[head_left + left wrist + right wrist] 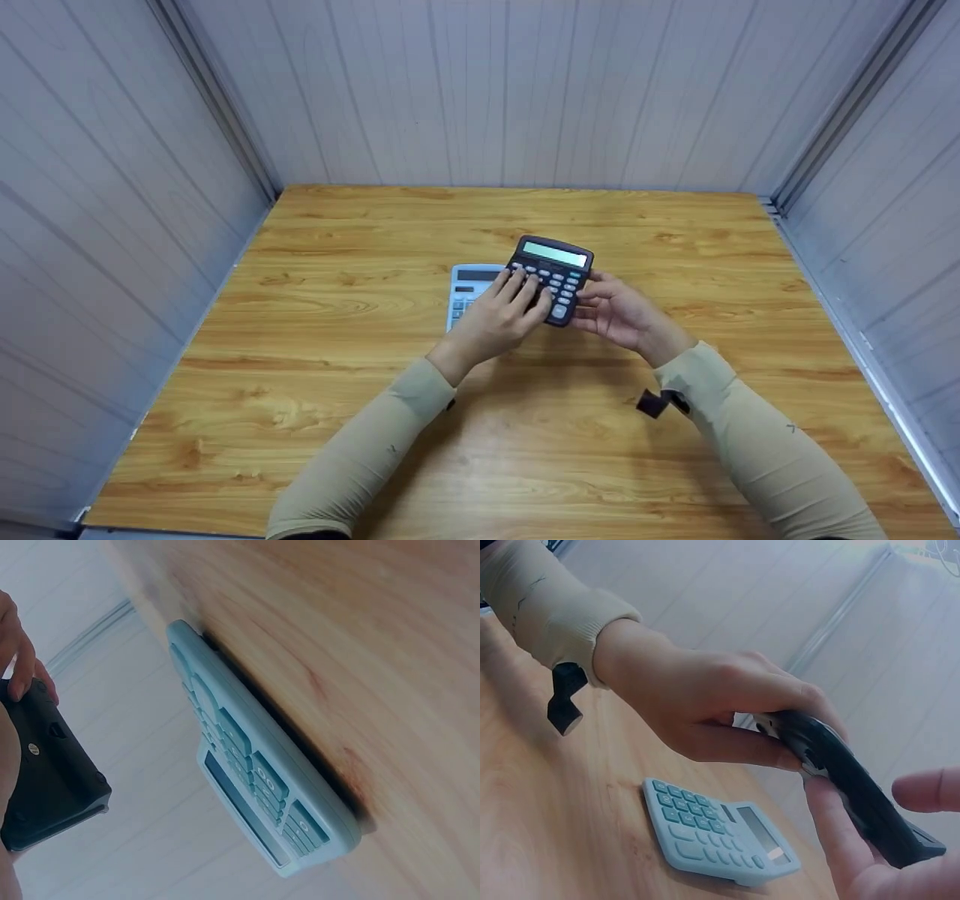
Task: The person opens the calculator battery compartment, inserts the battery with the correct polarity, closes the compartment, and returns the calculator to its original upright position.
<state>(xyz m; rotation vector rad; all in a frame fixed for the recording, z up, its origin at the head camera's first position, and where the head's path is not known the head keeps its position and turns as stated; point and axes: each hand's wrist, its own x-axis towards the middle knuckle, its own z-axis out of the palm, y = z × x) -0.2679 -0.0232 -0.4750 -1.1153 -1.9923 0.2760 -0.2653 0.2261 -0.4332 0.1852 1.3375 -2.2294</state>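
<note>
A black calculator (556,264) is held tilted above the table, its display at the far end. My left hand (499,319) grips it, fingers across the keys and thumb underneath, as the right wrist view shows. At its right edge is my right hand (622,311), with its thumb by the key side and fingers at the edge and underside. The left wrist view shows the calculator's dark back (56,757). A light blue calculator (712,832) lies keys up on the table, partly hidden behind my left hand in the head view.
The wooden table (337,285) has pale panelled walls (480,90) at its back and sides. A black strap end (652,403) hangs from the right sleeve (757,435).
</note>
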